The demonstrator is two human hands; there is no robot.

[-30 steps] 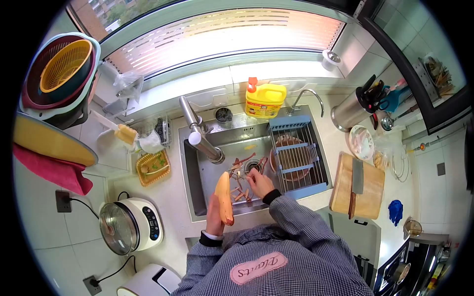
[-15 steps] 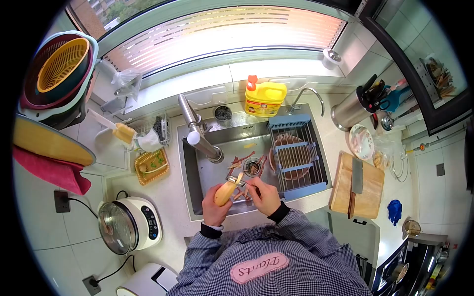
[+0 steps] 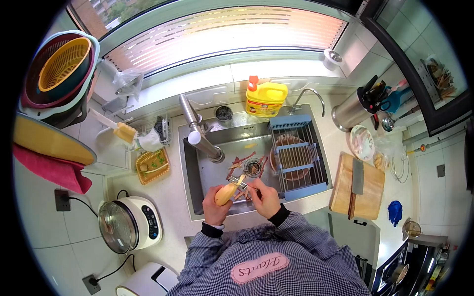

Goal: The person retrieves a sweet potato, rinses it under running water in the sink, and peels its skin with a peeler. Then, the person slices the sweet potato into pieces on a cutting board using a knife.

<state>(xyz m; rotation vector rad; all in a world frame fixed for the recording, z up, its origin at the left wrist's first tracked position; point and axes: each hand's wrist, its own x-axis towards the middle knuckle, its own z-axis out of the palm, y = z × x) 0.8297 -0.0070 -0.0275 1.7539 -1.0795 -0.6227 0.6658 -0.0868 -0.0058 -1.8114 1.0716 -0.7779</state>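
Over the front of the sink, my left hand (image 3: 215,208) is closed around a peeled, pale yellow sweet potato (image 3: 225,194), its narrow end tilted up and to the right. My right hand (image 3: 266,200) grips a metal peeler (image 3: 238,182), whose head lies against the upper end of the sweet potato. Part of the peeler's handle is hidden by my fingers. Reddish-brown peelings (image 3: 236,163) lie in the sink basin (image 3: 205,159) around the drain strainer (image 3: 253,168).
A blue-ended drying rack (image 3: 298,190) spans the sink's right side above a brown round basin. Right of it, a cleaver (image 3: 357,177) rests on a wooden cutting board (image 3: 340,192). The faucet (image 3: 197,139) reaches over the left side. A yellow jug (image 3: 266,101) stands behind.
The peeler and my right hand have shifted very slightly against the sweet potato's upper end. My left hand keeps its hold, and the surroundings look the same.
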